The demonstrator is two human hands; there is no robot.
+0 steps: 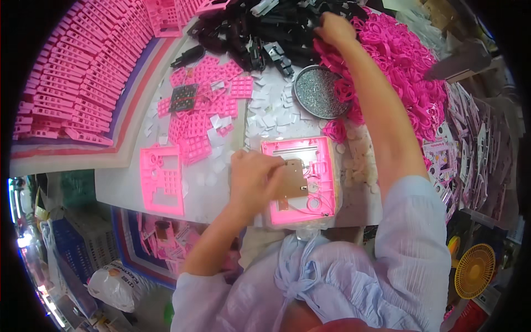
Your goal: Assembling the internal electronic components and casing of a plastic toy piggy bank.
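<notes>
In front of me lies a pink plastic casing (330, 191), open side up, with thin wires and a metal rod inside. A brown circuit board (293, 181), slightly blurred, is over its left half. My left hand (250, 181) is closed at the board's left edge, thumb and forefinger pinching it. My right arm stretches to the far side of the table. There my right hand (336, 30) has its fingers curled down into a heap of black plastic parts (232, 33); what they grip is hidden.
Pink keypad sheets (193, 130) and white squares spread left of centre, beside another pink casing (161, 180). A round tin of small metal pieces (322, 91) stands near magenta loops (398, 72). Stacked pink casings (83, 72) fill the far left; a yellow fan (474, 271) is lower right.
</notes>
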